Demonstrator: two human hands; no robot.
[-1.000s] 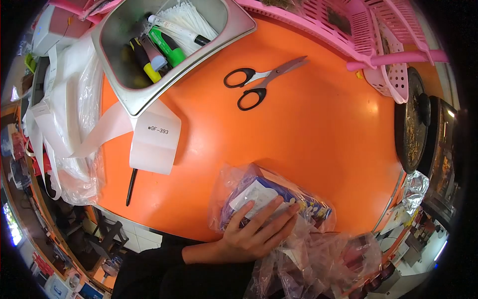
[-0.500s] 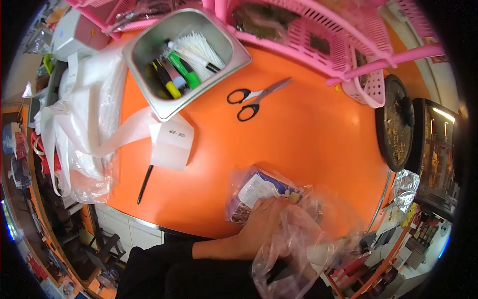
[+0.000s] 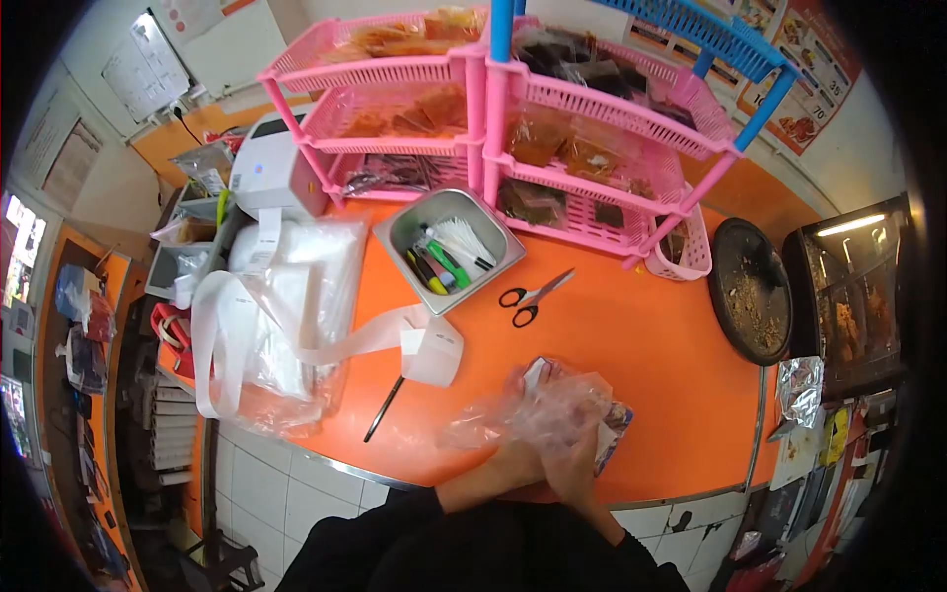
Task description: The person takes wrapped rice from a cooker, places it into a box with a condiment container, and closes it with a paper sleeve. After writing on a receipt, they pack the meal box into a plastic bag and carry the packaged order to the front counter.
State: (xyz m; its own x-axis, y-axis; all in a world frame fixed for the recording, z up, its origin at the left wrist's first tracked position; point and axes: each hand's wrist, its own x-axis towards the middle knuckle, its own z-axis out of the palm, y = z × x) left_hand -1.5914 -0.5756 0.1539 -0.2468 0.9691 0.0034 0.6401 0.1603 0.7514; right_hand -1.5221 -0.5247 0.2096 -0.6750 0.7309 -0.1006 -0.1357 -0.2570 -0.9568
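A printed packet [image 3: 618, 422] with blue and purple patterning lies near the front edge of the orange table. Crumpled over it is a clear plastic bag [image 3: 564, 403], which hides most of its face. My left hand [image 3: 515, 466] reaches in from the left; the film and some blur conceal its fingers. Beside it, my right hand [image 3: 574, 472] has its fingers closed on the bag at the packet's near side. Beyond them lie black-handled scissors [image 3: 533, 298]. Left of the hands are a black pen [image 3: 383, 409] and a paper label strip [image 3: 431, 357].
A metal container [image 3: 400, 235] holds markers, a green cutter and white sticks. Pink tiered racks [image 3: 476, 118] with bagged goods line the back. A stack of plastic bags [image 3: 296, 335] and a label printer [image 3: 276, 173] are left. A dark round lid [image 3: 725, 296] leans right.
My head view has lifted, so the racks and wall now show. The plastic bag has come from the right over the packet, and my right hand is now close beside my left.
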